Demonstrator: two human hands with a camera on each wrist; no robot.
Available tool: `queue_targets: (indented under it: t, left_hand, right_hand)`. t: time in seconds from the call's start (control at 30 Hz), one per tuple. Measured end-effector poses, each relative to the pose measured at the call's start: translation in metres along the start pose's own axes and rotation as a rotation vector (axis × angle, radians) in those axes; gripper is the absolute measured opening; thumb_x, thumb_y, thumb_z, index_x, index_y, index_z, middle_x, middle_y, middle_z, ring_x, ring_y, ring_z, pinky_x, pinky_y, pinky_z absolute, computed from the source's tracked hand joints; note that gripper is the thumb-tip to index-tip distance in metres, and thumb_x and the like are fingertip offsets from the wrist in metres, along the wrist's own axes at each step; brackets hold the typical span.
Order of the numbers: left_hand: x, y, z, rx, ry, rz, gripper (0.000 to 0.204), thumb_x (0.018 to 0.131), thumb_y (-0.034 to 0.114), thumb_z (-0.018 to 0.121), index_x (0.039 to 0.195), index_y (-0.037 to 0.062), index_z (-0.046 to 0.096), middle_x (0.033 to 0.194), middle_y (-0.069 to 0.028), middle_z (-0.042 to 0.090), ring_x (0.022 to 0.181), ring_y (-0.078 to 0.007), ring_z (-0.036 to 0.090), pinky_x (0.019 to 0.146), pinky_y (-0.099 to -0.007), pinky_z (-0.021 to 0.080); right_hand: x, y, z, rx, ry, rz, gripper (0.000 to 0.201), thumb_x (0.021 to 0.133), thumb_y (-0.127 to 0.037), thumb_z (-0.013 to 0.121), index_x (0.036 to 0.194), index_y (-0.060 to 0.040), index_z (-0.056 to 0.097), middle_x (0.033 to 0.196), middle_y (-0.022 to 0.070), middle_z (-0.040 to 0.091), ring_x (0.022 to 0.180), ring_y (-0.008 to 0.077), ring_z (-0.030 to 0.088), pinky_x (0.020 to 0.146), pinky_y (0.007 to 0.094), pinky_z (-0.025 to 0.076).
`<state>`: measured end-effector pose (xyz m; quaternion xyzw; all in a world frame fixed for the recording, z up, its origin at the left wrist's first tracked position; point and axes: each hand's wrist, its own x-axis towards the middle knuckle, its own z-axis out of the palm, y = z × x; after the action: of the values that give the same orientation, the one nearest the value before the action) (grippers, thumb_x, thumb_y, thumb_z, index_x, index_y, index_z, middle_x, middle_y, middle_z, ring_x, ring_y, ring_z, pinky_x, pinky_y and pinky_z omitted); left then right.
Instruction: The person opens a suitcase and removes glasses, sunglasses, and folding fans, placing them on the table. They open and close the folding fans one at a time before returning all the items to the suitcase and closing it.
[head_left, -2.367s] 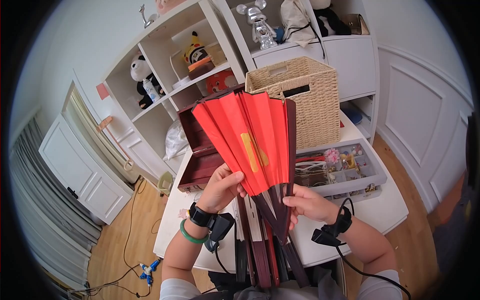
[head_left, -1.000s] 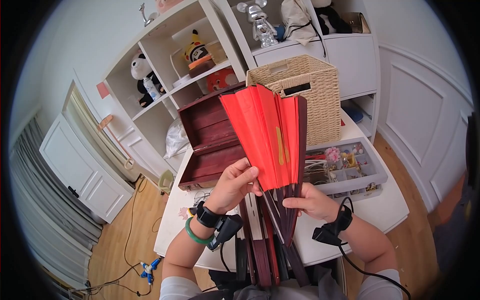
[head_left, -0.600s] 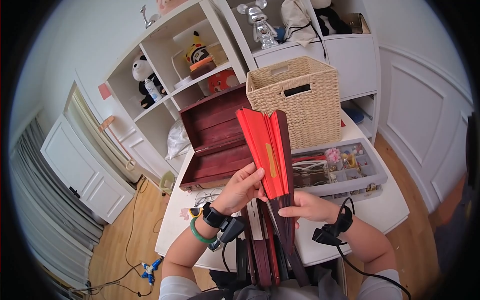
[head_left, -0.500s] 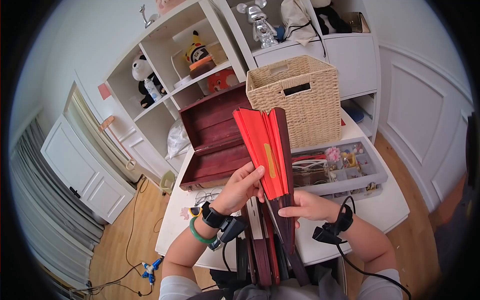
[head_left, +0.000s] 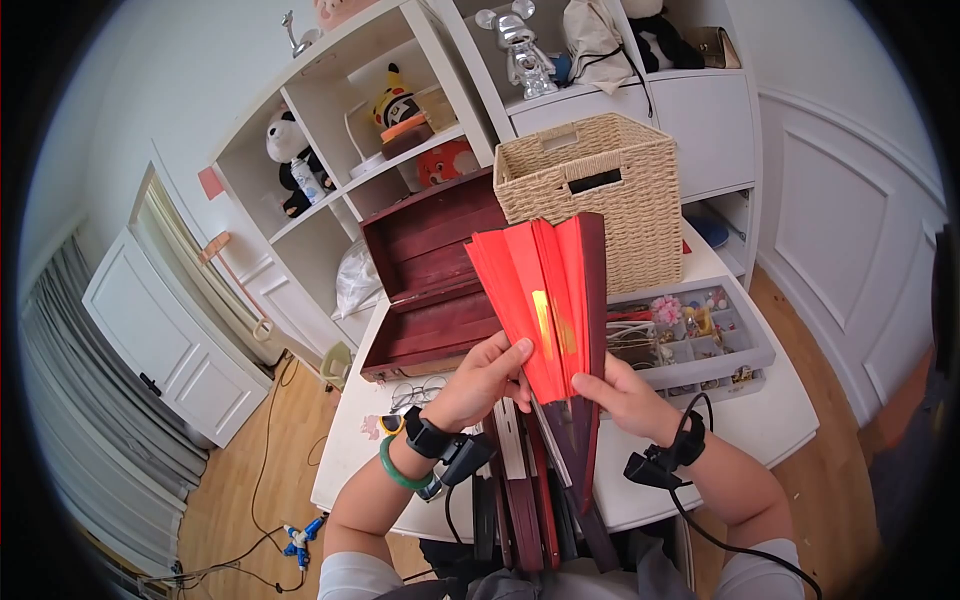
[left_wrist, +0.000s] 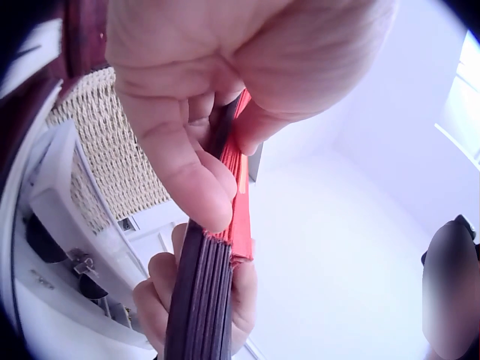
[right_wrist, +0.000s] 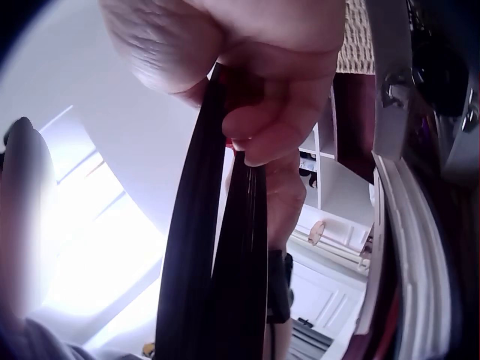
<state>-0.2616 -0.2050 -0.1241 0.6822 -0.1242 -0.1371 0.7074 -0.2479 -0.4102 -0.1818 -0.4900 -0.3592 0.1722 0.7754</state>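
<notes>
A red folding fan [head_left: 520,290] with gold marks and dark sticks is partly spread, its leaf upward. My left hand [head_left: 480,378] pinches its left edge low on the leaf, thumb in front. On the other side my right hand [head_left: 632,400] grips the dark guard stick, with the thumb on the lower leaf. In the left wrist view the pleats [left_wrist: 238,210] lie stacked between the fingers. The right wrist view shows the dark sticks [right_wrist: 247,225] parted by a narrow gap. Below the fan, several long folded fans [head_left: 520,510] lie across the table's near edge.
An open dark red wooden box [head_left: 425,335] stands at the back left, beside a woven basket [head_left: 640,215]. A compartment box of small trinkets [head_left: 700,340] is on the right. Eyeglasses [head_left: 412,393] and yellow sunglasses [head_left: 390,424] lie left on the white table [head_left: 345,480].
The fan was spread wide, was drawn together into a narrow bundle, and is now a little wider again. My right hand has shifted up to the leaf's lower edge.
</notes>
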Motion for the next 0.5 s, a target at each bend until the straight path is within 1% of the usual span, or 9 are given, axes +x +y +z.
queue_targets:
  t: [0.03,0.07,0.1,0.17,0.23,0.3,0.33,0.4,0.5]
  left_hand:
    - [0.001,-0.002,0.001,0.031,-0.008,-0.018,0.028,0.096,0.031,0.044,0.108,0.0059,0.048,0.076,-0.0028,0.059,0.057,-0.0091,0.058,0.053,-0.0239,0.053]
    - [0.002,-0.006,0.002,0.031,-0.008,-0.019,0.028,0.096,0.031,0.044,0.108,0.0059,0.048,0.076,-0.0028,0.059,0.057,-0.0091,0.058,0.053,-0.0239,0.053]
    - [0.003,-0.010,0.004,0.051,-0.026,-0.025,0.028,0.097,0.030,0.043,0.109,0.0057,0.047,0.075,-0.0030,0.059,0.056,-0.0095,0.059,0.053,-0.0242,0.054]
    - [0.004,-0.014,0.004,0.071,-0.042,-0.032,0.027,0.097,0.029,0.042,0.110,0.0055,0.046,0.074,-0.0033,0.059,0.056,-0.0099,0.059,0.053,-0.0244,0.055]
    - [0.005,-0.016,0.002,0.091,-0.056,-0.052,0.026,0.098,0.027,0.040,0.112,0.0055,0.044,0.074,-0.0035,0.059,0.055,-0.0095,0.059,0.053,-0.0243,0.055]
    - [0.005,-0.019,0.001,0.089,-0.053,-0.056,0.027,0.098,0.028,0.039,0.112,0.0054,0.044,0.074,-0.0039,0.059,0.055,-0.0101,0.059,0.053,-0.0248,0.055]
    - [0.006,-0.020,0.000,0.089,-0.050,-0.060,0.028,0.098,0.029,0.039,0.112,0.0054,0.044,0.074,-0.0043,0.059,0.055,-0.0108,0.059,0.053,-0.0253,0.054]
    - [0.005,-0.018,0.004,0.055,-0.037,-0.054,0.031,0.098,0.032,0.037,0.112,0.0051,0.044,0.076,-0.0053,0.059,0.055,-0.0117,0.058,0.053,-0.0262,0.054]
    - [0.003,-0.016,0.009,-0.021,-0.024,-0.043,0.038,0.098,0.038,0.034,0.114,0.0048,0.044,0.081,-0.0070,0.059,0.053,-0.0133,0.056,0.052,-0.0277,0.053]
  right_hand:
    - [0.000,-0.001,0.002,-0.142,-0.047,-0.096,0.032,0.096,-0.018,0.044,0.124,-0.0020,0.042,0.106,0.0027,0.054,0.099,0.0108,0.051,0.090,0.0279,0.041]
    - [0.000,0.003,0.001,-0.179,-0.095,-0.083,0.031,0.097,-0.018,0.043,0.122,-0.0010,0.041,0.105,0.0038,0.054,0.100,0.0125,0.051,0.091,0.0293,0.040]
    - [0.000,0.004,0.001,-0.178,-0.094,-0.082,0.031,0.097,-0.018,0.043,0.122,-0.0010,0.041,0.105,0.0038,0.054,0.100,0.0125,0.051,0.091,0.0293,0.040]
    - [0.001,0.004,0.003,-0.234,-0.202,-0.078,0.029,0.096,-0.017,0.044,0.120,-0.0016,0.041,0.108,0.0059,0.054,0.100,0.0132,0.051,0.091,0.0299,0.039]
    - [0.002,0.003,0.004,-0.214,-0.206,-0.088,0.027,0.096,-0.018,0.044,0.117,-0.0022,0.042,0.107,0.0072,0.056,0.099,0.0143,0.052,0.091,0.0309,0.040]
    - [0.001,0.006,0.001,-0.313,-0.185,-0.040,0.029,0.097,-0.021,0.041,0.118,-0.0017,0.043,0.103,0.0073,0.057,0.097,0.0150,0.053,0.090,0.0312,0.040]
    - [0.001,0.004,0.001,-0.313,-0.185,-0.040,0.029,0.097,-0.021,0.041,0.118,-0.0017,0.043,0.103,0.0073,0.057,0.097,0.0150,0.053,0.090,0.0312,0.040]
    - [0.000,-0.005,0.002,-0.411,-0.115,0.092,0.033,0.098,-0.026,0.038,0.118,-0.0010,0.044,0.102,0.0085,0.059,0.096,0.0159,0.054,0.089,0.0313,0.041]
    - [0.000,-0.014,0.005,-0.369,-0.130,0.144,0.036,0.098,-0.028,0.035,0.120,-0.0008,0.044,0.104,0.0098,0.059,0.098,0.0171,0.055,0.089,0.0317,0.041]
